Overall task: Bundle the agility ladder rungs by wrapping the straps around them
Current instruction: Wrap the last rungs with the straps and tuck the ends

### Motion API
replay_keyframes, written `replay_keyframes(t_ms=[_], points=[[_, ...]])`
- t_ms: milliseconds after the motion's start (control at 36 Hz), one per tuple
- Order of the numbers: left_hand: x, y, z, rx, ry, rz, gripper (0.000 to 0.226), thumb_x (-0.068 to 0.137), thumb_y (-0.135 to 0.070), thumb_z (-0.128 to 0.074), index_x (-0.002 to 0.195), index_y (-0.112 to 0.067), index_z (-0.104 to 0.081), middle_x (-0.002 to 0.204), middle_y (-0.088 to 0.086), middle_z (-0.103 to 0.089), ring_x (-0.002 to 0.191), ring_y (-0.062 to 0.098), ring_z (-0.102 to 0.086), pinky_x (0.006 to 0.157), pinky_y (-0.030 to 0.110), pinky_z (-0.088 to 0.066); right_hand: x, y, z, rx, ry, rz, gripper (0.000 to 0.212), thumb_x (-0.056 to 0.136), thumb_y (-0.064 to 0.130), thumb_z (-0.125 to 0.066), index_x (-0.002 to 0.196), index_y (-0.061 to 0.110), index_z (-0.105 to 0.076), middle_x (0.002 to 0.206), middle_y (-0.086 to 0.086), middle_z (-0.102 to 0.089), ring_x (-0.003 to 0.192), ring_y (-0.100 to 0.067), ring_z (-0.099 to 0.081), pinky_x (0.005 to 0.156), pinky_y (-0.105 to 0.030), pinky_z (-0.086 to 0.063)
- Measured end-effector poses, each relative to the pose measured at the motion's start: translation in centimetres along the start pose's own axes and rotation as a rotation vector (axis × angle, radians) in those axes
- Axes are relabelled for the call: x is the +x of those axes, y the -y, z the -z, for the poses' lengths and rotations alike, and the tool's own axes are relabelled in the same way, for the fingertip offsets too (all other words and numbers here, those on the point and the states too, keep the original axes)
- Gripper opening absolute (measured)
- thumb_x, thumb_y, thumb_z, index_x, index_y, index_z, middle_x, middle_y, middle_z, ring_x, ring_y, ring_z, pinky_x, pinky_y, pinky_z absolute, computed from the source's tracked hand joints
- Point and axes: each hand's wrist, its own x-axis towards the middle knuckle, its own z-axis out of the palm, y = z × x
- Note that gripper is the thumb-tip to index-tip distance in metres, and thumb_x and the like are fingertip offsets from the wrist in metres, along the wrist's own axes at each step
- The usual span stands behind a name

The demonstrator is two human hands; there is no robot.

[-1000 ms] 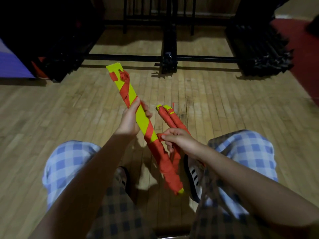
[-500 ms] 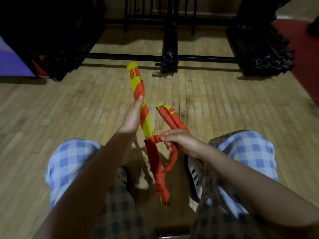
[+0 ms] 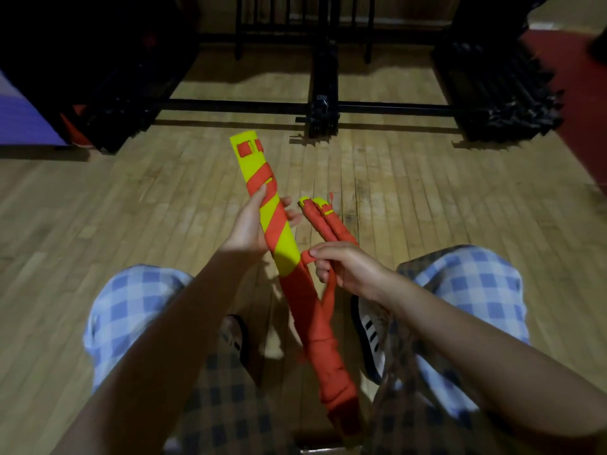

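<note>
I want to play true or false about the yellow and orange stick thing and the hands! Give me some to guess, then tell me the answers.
1. The left hand holds the yellow bundle. True.
2. The right hand is empty. False: it pinches the orange strap.
3. The bottom part of the bundle is covered in orange strap. True.
4. The floor is green carpet. False: it is wooden boards.
5. A second small bundle lies beyond the right hand. True.

no readable text, labels or numbers anywhere, only three black stripes on a white sneaker (image 3: pixel 371 339) at five o'clock
</note>
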Motion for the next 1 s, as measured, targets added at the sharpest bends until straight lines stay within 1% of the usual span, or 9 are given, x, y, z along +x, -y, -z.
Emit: replay_keyframes(t_ms=[83,222,333,472,528,639,722,806,1000], points=[[0.4,-0.1,0.2,-0.103,-0.028,-0.003,0.034,0.1,-0.04,-0.036,0.083,-0.013,-0.048,0.061,0.003,-0.05,0.047,0.016,-0.048,0.054,0.023,-0.047,0.1,0.2,0.2,0.015,-0.022,0.015,0.014,0.094,0.003,-0.053,0.086,0.008,-0.064,0.054,0.001,-0.048,0.049,-0.01,-0.048,0.051,-0.021,-0.041],[0.6,-0.1,0.4,-0.087,-0.053,-0.107,0.04,0.094,-0.037,-0.02,0.092,-0.014,-0.052,0.069,0.006,-0.044,0.058,0.02,-0.042,0.061,0.03,-0.034,0.5,-0.3,0.5,-0.075,0.011,-0.042,0.015,0.095,0.008,-0.054,0.08,0.009,-0.057,0.061,0.002,-0.046,0.049,-0.007,-0.044,0.051,-0.019,-0.036],[0.3,0.2,-0.4,0.021,-0.082,-0.134,0.035,0.1,-0.031,-0.024,0.096,-0.014,-0.055,0.072,0.003,-0.043,0.06,0.016,-0.042,0.061,0.029,-0.035,0.4,-0.2,0.5,-0.055,0.019,-0.042,0.027,0.096,0.003,-0.049,0.072,0.012,-0.054,0.056,0.006,-0.047,0.046,-0.005,-0.041,0.042,-0.014,-0.035],[0.0,0.3,-0.6,0.269,0.031,-0.199,0.023,0.105,-0.021,-0.038,0.1,-0.01,-0.057,0.078,-0.004,-0.055,0.064,0.003,-0.059,0.068,0.018,-0.043,0.5,-0.3,0.4,-0.077,0.059,-0.019,0.028,0.095,0.005,-0.051,0.07,0.015,-0.059,0.061,0.005,-0.049,0.052,-0.007,-0.041,0.054,-0.02,-0.034],[-0.2,0.6,-0.4,0.355,0.067,-0.23,0.018,0.105,-0.017,-0.039,0.106,-0.011,-0.056,0.076,-0.013,-0.06,0.06,-0.007,-0.061,0.06,0.007,-0.044,0.6,-0.5,0.3,-0.07,0.036,-0.028,0.025,0.094,0.003,-0.052,0.073,0.013,-0.059,0.061,0.003,-0.048,0.05,-0.008,-0.041,0.052,-0.019,-0.034],[0.1,0.9,-0.4,0.361,0.003,-0.242,0.011,0.101,-0.017,-0.05,0.093,-0.013,-0.057,0.055,-0.011,-0.061,0.054,0.002,-0.06,0.061,0.022,-0.053,0.8,-0.7,0.4,-0.064,0.031,-0.046,0.021,0.093,0.001,-0.053,0.076,0.012,-0.057,0.06,0.003,-0.047,0.049,-0.008,-0.041,0.05,-0.019,-0.035],[-0.1,1.0,-0.9,0.254,0.037,-0.206,0.01,0.102,-0.016,-0.046,0.104,-0.011,-0.054,0.076,0.001,-0.071,0.076,0.017,-0.07,0.08,0.042,-0.058,0.8,-0.7,0.4,-0.079,0.055,-0.031,0.024,0.094,0.001,-0.054,0.073,0.013,-0.059,0.06,0.003,-0.047,0.05,-0.008,-0.041,0.053,-0.021,-0.033],[-0.3,1.0,-1.0,0.201,0.072,-0.162,0.017,0.103,-0.017,-0.044,0.113,-0.006,-0.053,0.096,0.016,-0.068,0.087,0.032,-0.07,0.073,0.042,-0.061,0.8,-0.8,0.4,-0.107,0.059,-0.022,0.029,0.093,0.002,-0.056,0.068,0.015,-0.063,0.059,0.003,-0.046,0.05,-0.008,-0.04,0.054,-0.021,-0.032],[-0.3,1.1,-0.6,0.238,0.011,-0.096,0.02,0.099,-0.018,-0.052,0.101,-0.001,-0.062,0.083,0.018,-0.069,0.075,0.03,-0.07,0.075,0.039,-0.061,0.6,-1.0,0.2,-0.19,0.057,-0.017,0.02,0.094,0.01,-0.06,0.075,0.014,-0.061,0.057,0.004,-0.044,0.05,-0.009,-0.038,0.054,-0.02,-0.033]])
